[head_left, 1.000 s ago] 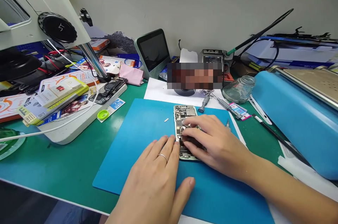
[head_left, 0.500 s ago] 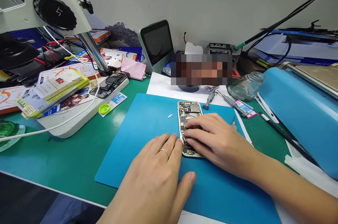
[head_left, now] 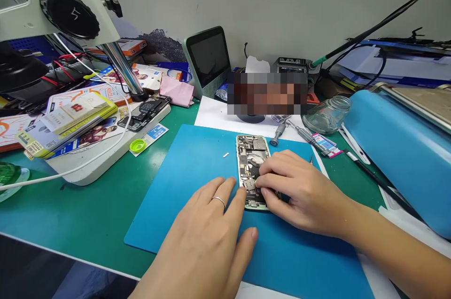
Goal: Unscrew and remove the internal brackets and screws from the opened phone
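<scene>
An opened phone (head_left: 251,158) with its circuit boards showing lies lengthwise on a blue work mat (head_left: 183,181). My left hand (head_left: 207,238) rests flat on the mat, fingers stretched out, fingertips against the phone's left edge; a ring is on one finger. My right hand (head_left: 303,191) lies over the lower right part of the phone with its fingers curled and pressing on the inner parts. Whether those fingers hold anything small is hidden. A tiny white piece (head_left: 226,154) lies on the mat left of the phone.
A microscope stand (head_left: 59,12) with a white base (head_left: 105,148) stacked with boxes is at left. Behind the mat are a small screen device (head_left: 207,61), screwdrivers (head_left: 278,135), a glass jar (head_left: 327,114) and a soldering station (head_left: 294,66). A blue roll-shaped machine (head_left: 398,153) fills the right.
My right hand has slid down and to the right on the phone, baring more of its upper half, and its fingers have curled in. My left hand stays put.
</scene>
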A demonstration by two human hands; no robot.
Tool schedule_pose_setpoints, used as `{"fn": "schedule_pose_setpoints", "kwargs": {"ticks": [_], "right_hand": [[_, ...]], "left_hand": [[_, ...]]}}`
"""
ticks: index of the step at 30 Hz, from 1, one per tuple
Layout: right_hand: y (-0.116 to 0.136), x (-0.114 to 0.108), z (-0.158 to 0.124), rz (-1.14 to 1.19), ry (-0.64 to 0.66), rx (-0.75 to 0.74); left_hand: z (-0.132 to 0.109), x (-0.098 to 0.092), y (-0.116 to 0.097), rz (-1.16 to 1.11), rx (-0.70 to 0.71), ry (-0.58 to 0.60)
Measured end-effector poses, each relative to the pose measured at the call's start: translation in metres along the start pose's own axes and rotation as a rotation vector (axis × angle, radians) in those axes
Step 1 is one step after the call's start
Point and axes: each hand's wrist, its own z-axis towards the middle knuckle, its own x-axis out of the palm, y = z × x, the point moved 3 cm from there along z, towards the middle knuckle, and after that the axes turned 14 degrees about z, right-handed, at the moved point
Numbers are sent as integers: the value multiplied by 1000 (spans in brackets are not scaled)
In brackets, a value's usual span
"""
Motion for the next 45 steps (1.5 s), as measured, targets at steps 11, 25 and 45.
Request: {"fn": "schedule_pose_setpoints", "kwargs": {"ticks": [11, 25, 45], "right_hand": [[2, 0, -1, 70, -8, -40], [0, 4, -1, 53, 2, -68], [0, 9, 3, -61, 36, -121]], "left_hand": [[10, -5, -5, -43, -16, -4], [11, -8, -5, -41, -10, -5], [6, -8, 3, -117, 28, 53]]}}
